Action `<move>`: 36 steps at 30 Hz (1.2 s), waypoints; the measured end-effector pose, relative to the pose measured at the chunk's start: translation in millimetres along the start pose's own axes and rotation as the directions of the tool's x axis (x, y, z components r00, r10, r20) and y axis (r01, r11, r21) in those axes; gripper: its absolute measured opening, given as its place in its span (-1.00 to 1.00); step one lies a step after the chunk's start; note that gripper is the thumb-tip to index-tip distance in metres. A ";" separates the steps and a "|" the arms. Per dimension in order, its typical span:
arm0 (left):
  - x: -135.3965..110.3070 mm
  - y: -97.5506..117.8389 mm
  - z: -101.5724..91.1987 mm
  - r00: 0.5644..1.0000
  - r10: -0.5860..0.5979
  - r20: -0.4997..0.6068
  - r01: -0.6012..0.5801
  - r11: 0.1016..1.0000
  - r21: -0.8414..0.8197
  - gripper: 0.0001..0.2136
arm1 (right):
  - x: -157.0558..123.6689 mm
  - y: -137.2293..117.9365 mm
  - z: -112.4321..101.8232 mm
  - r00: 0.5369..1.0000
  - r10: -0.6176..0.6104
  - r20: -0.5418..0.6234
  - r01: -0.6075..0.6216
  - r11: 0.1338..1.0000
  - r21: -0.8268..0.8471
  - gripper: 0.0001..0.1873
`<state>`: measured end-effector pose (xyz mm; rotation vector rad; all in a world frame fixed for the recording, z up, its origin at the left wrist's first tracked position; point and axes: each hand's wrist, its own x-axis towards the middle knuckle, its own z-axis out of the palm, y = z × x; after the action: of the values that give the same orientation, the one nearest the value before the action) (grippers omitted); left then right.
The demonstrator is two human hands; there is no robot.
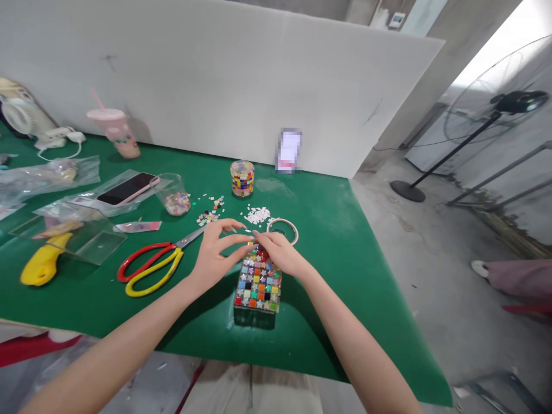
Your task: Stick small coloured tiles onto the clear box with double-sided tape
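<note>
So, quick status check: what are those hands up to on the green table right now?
Left hand and right hand both pinching at far end of colourful mosaic-tiled block. Red-and-yellow scissors lie left, apart. Nothing blocking.

bare green desk (345, 230) right of the mosaic box (257, 284); scissors (150, 265) crowd its left, tape ring (283, 230) and white chips (257, 215) lie behind.

The scene was bright and evenly lit. Daylight came in from the upper right, where the doorway (509, 34) was washed out to near white. Shadows were soft: a faint dark patch lay on the bench (328, 230) under the hands (248, 253). The wide lens bowed the board (215, 75) and stretched the forearms at the lower edge. A small pixelated patch (288, 150) sat by the board. The center was sharp.
</note>
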<state>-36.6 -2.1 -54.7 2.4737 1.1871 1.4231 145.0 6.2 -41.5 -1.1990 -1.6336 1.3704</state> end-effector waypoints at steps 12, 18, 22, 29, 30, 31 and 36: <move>-10.6 5.0 -6.4 0.969 -0.233 0.085 0.242 0.962 -0.129 -0.86 | 1.1 -2.6 1.7 0.999 0.023 0.035 -0.020 0.997 -0.080 -0.53; -7.3 7.1 -10.4 0.880 -0.441 0.175 0.471 0.858 -0.204 -0.74 | 0.6 -2.9 1.5 0.998 0.035 0.055 -0.028 0.992 -0.127 -0.57; -1.5 9.7 -11.3 0.791 -0.554 0.260 0.604 0.774 -0.191 -0.72 | 1.2 -1.4 2.1 0.998 0.030 0.054 -0.021 0.987 -0.157 -0.57; 14.3 14.4 -14.1 0.704 -0.503 0.501 0.646 0.747 -0.158 -0.63 | 3.5 -1.4 3.5 0.999 -0.002 0.044 0.012 0.976 -0.217 -0.56; 15.7 14.7 -14.2 0.697 -0.497 0.517 0.647 0.747 -0.153 -0.63 | 3.6 -1.5 3.8 0.999 -0.006 0.043 0.015 0.974 -0.224 -0.57; 16.6 15.2 -14.3 0.690 -0.496 0.527 0.649 0.746 -0.147 -0.64 | 3.6 -1.6 4.1 0.999 -0.009 0.040 0.018 0.973 -0.231 -0.57; 16.4 21.1 -14.2 0.670 -0.519 0.531 0.673 0.727 -0.138 -0.61 | 3.4 -3.3 4.4 0.999 -0.014 0.033 0.022 0.967 -0.254 -0.56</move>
<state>-30.3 -10.9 -26.5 1.7639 1.3408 0.7097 139.2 7.8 -39.5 -1.3094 -1.8817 1.1996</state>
